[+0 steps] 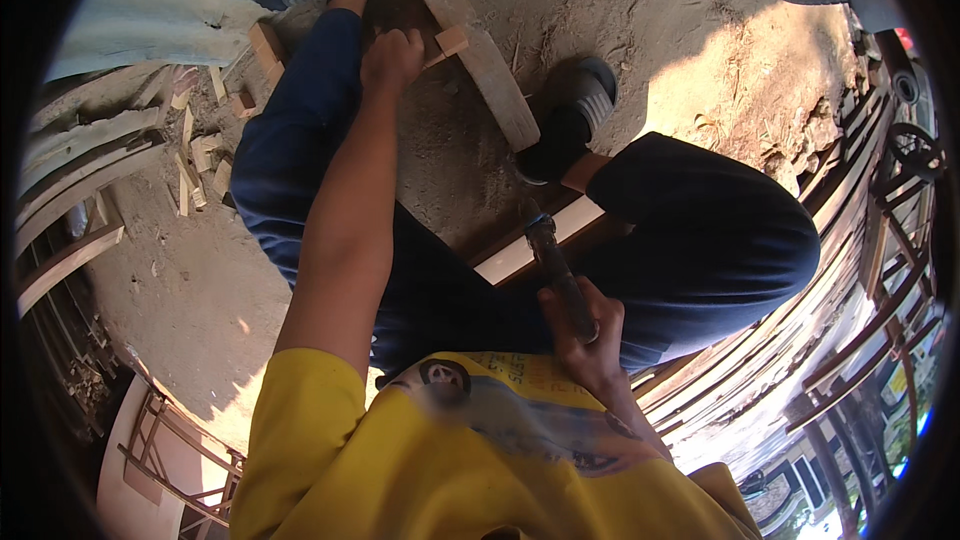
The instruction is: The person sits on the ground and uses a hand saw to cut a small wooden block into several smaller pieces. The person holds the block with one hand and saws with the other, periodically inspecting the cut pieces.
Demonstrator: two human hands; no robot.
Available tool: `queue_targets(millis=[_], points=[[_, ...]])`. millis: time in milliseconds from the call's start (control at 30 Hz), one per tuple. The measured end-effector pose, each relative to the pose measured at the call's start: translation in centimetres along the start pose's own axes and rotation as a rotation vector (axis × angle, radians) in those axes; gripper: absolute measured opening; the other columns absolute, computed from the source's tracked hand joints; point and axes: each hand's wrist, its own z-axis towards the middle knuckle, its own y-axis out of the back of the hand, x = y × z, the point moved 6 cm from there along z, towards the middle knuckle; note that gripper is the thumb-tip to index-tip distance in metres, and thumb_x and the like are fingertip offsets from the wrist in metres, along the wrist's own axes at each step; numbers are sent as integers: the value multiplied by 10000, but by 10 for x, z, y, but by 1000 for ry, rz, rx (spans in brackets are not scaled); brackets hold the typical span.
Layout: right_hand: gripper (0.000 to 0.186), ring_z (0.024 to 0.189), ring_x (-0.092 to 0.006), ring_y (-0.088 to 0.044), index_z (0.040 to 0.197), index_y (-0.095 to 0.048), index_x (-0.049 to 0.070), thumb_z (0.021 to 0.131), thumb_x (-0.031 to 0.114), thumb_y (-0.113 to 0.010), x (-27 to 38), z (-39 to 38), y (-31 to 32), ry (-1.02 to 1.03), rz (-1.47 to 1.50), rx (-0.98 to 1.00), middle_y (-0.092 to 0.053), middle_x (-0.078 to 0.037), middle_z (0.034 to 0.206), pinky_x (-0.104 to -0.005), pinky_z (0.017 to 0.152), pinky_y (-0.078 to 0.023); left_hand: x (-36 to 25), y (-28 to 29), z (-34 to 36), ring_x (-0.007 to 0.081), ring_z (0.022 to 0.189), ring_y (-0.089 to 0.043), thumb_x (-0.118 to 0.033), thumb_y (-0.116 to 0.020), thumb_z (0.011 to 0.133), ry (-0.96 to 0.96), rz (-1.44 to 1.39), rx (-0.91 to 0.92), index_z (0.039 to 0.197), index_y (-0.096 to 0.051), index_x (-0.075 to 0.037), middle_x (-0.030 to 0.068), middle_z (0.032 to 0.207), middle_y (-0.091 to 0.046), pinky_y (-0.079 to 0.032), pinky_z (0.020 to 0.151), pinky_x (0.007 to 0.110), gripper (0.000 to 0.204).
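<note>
My left hand reaches forward between my legs, fingers curled round the near end of a short wooden piece. The far end of that piece rests against a grey plank, which lies slantwise on the dirt between my feet. Close to my body, my right hand is wrapped round a dark-handled tool. The tool has a metal collar and points away from me; its far end is thin and too dark to tell its kind. Beyond it, a pale wooden board lies partly hidden under my right leg.
Wood offcuts lie on the dirt at the left, beside longer boards. A pale sheet stands at the far left. Stacked wooden strips fill the right side. My sandalled foot is beside the plank.
</note>
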Motion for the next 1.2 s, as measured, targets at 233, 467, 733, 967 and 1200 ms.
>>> queue_targets(millis=[233, 467, 733, 967, 1200], points=[[186, 554, -60, -470, 864, -616, -12, 884, 164, -672, 39, 5, -4, -100, 225, 48, -530, -25, 603, -276, 508, -387, 2, 2, 6, 377, 941, -640, -325, -337, 945, -78, 8, -109, 896, -680, 56, 271, 986, -649, -488, 835, 474, 515], [191, 577, -80, -493, 911, -615, -16, 881, 163, -674, 76, 13, 13, -31, -43, 157, -552, -32, 611, -272, 536, -409, 4, -13, -2, 431, 786, -653, -327, -371, 925, -297, 46, -147, 841, -695, 51, 270, 832, -663, -503, 830, 499, 505], [148, 572, -82, -483, 926, -622, -7, 866, 117, -677, 78, -11, 22, -62, -124, 79, -574, -43, 650, -268, 530, -393, -2, -16, -25, 384, 736, -666, -285, -427, 911, -187, -139, -216, 751, -678, -8, 226, 745, -664, -524, 728, 508, 407], [260, 545, -123, -494, 932, -624, -26, 867, 225, -646, 113, -33, 59, 234, -27, -302, -554, -39, 654, -276, 510, -371, 8, -31, -31, 355, 823, -634, -358, -423, 951, -303, -7, -501, 897, -643, -7, 196, 830, -645, -486, 776, 491, 417], [200, 403, -64, -265, 888, -540, 57, 961, 243, -556, 121, -2, 115, 311, 445, -337, -284, 56, 517, -225, 392, -245, 3, -23, -58, 343, 826, -629, -516, -539, 878, -454, -52, -444, 1001, -601, -38, 177, 875, -622, -480, 746, 477, 497]])
